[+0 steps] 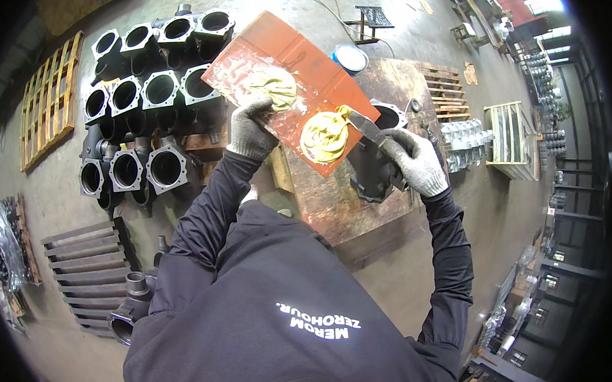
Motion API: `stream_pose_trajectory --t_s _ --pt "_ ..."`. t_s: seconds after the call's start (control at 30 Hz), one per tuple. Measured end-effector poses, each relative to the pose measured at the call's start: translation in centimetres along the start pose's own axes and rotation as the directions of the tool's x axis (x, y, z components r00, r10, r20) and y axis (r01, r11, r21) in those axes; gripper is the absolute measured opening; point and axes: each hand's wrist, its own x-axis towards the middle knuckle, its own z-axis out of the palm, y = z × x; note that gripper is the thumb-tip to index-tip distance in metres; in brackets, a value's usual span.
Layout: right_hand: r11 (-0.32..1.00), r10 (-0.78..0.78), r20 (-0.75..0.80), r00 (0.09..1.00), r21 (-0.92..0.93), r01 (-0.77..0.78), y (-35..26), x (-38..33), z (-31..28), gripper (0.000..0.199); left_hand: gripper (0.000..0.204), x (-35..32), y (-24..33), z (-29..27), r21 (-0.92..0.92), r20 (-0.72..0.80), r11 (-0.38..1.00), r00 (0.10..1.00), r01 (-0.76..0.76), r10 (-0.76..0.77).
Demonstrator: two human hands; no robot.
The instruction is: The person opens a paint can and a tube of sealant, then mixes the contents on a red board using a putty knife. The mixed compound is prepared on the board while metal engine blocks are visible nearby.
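Note:
My left hand (252, 129), in a grey work glove, grips the near left edge of a reddish-orange board (306, 63). Two mounds of putty lie on it: a pale yellow-green one (273, 87) near my left hand and a brighter yellow one (322, 138) further right. My gloved right hand (415, 161) is closed round the handle of a putty knife (368, 130). Yellow putty coats the blade's tip, which touches the brighter mound. Behind the knife, a black cast housing (373, 170) rests on the worn workbench (333, 210), partly hidden by the board and my hand.
Rows of black flanged castings (160, 90) stand to the left. A wooden pallet (50, 101) lies beyond them, and a slatted dark pallet (87, 273) is at lower left. A blue-rimmed can (349, 58) stands behind the board. Silvery parts (466, 143) and a wooden crate (513, 139) are at right.

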Motion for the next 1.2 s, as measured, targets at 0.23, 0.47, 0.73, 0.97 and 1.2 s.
stream_pose_trajectory --t_s 0.23,0.47,0.73,0.97,1.2 --pt "0.998 -0.047 0.035 0.998 -0.028 0.048 0.5 1.2 1.1 0.025 0.029 0.3 0.4 -0.1 0.06 -0.093 0.997 0.995 -0.037 0.043" --pt "0.998 -0.032 0.081 0.996 -0.06 0.037 -1.5 0.4 3.0 0.025 0.023 0.1 0.4 0.0 0.068 -0.101 0.996 0.993 -0.059 0.065" --pt "0.98 -0.084 -0.058 0.995 -0.186 0.072 -1.4 0.7 1.5 0.024 0.012 1.3 0.4 -2.3 0.094 -0.2 0.995 0.978 -0.044 0.062" --pt "0.948 -0.223 -0.04 0.974 -0.24 0.207 -1.1 0.4 2.7 0.024 0.03 0.4 0.8 -1.0 0.083 -0.115 0.995 0.991 -0.06 0.069" --pt "0.951 -0.235 -0.13 0.963 -0.233 0.201 -1.0 1.1 1.9 0.024 0.033 -0.3 1.1 0.4 0.02 -0.052 0.999 0.998 -0.039 0.04"
